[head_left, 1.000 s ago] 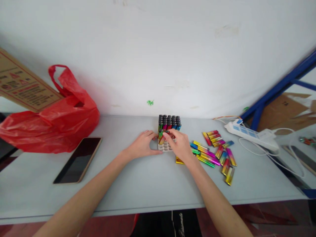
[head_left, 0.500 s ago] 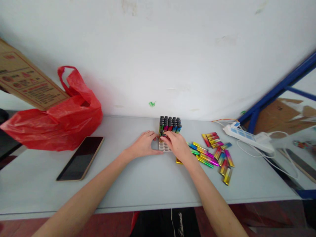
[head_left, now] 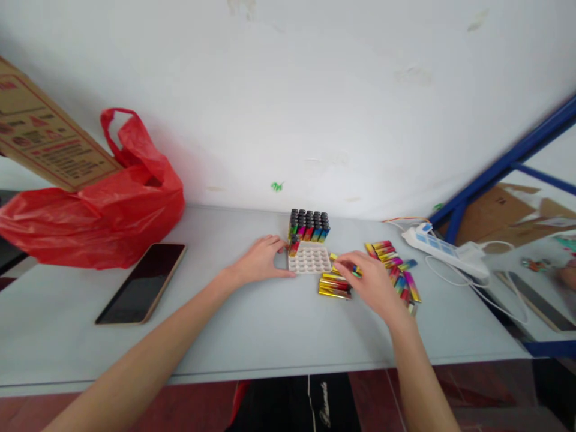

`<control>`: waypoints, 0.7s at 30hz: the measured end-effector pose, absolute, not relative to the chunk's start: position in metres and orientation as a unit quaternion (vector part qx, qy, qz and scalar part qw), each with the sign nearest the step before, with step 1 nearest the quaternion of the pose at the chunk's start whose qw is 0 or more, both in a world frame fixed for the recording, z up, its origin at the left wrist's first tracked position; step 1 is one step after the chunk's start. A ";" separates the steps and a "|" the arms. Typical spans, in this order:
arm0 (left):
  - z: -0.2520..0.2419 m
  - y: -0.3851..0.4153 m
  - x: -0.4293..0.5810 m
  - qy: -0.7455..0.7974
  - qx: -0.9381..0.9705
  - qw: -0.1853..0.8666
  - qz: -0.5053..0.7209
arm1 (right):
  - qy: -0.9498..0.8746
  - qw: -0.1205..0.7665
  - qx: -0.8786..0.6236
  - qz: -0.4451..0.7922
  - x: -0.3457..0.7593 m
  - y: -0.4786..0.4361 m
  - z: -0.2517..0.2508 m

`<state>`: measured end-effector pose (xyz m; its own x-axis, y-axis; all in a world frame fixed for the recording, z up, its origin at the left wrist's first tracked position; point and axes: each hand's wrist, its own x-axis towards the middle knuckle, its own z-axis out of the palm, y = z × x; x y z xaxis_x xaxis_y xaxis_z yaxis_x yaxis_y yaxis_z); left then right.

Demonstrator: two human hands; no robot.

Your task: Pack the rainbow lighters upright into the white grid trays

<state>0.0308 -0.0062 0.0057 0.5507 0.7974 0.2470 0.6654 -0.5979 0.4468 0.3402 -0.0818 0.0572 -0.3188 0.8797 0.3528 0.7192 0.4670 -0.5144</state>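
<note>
A white tray [head_left: 309, 259] with rows of small round holes lies on the table. Metallic, multicoloured lighters with black tops [head_left: 309, 223] stand upright in its far rows, and a single red and yellow lighter [head_left: 294, 246] stands nearer, at its left edge. Thumb and fingers apart, my left hand [head_left: 261, 259] holds the tray's left side. To the right of the tray, my right hand [head_left: 371, 281] is closed at the pile with its fingers pinched on a lighter, mostly hidden under the hand. Several gold and red lighters [head_left: 335, 287] lie beside its fingertips.
More loose coloured lighters [head_left: 390, 255] lie farther right. A white power strip [head_left: 445, 249] with cables rests at the table's right end. On the left are a phone [head_left: 141, 285], a red plastic bag [head_left: 112, 219] and a cardboard box [head_left: 49, 132]. A wall [head_left: 288, 108] stands behind.
My right hand has moved from the tray to the loose lighters on the right, leaving a lighter standing at the tray's left edge. My left hand stays at the tray.
</note>
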 end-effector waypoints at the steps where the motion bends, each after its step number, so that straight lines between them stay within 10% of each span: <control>1: 0.006 -0.006 0.031 0.422 0.867 0.153 0.215 | -0.802 0.292 -0.503 0.135 0.349 -0.091 0.054; 12: 0.007 -0.005 0.029 0.424 0.868 0.152 0.210 | -0.787 0.291 -0.532 0.117 0.357 -0.144 0.005; 21: 0.008 -0.004 0.029 0.429 0.867 0.149 0.205 | -0.587 0.540 -0.495 0.346 0.334 -0.121 0.042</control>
<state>0.0292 -0.0041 0.0079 0.5486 0.8046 0.2275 0.6820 -0.5880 0.4349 0.3335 -0.1205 0.0421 0.0728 0.9540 0.2908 0.2078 0.2706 -0.9400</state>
